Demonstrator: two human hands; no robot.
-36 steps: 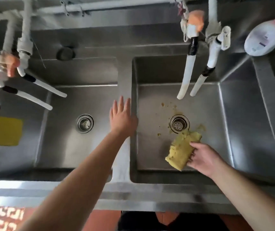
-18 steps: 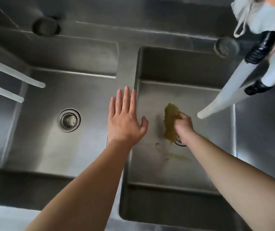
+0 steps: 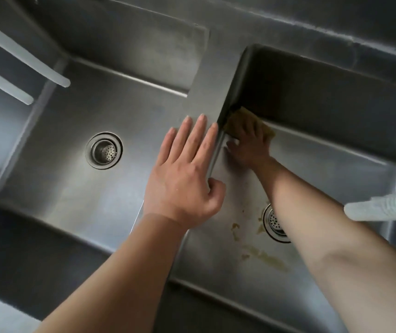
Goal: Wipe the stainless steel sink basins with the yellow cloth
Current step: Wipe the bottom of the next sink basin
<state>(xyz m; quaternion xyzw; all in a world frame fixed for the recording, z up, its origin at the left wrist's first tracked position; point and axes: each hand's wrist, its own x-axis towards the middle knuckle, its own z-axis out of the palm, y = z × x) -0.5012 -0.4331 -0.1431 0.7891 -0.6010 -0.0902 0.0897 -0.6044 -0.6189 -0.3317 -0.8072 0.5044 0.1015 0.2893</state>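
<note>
- Overhead, two steel basins side by side; the left basin (image 3: 55, 179) has its drain strainer (image 3: 104, 150) in plain view.
- Right hand (image 3: 249, 146) is down in the right basin (image 3: 324, 169), at the far-left corner where floor meets walls.
- Yellow cloth (image 3: 237, 116) lies under that hand, pressed into the corner; fingers spread flat over it, cloth edges showing beyond the fingertips.
- Left hand (image 3: 187, 179) rests on the divider (image 3: 210, 92) between the basins, fingers straight and apart, holding nothing; it sits just beside the cloth, separated by the divider edge.
- Yellowish smears (image 3: 264, 255) streak the right basin floor near its drain (image 3: 275, 223), which the right forearm partly covers.
- White hose ends: two (image 3: 24, 58) at upper left, one (image 3: 381, 207) at right.
</note>
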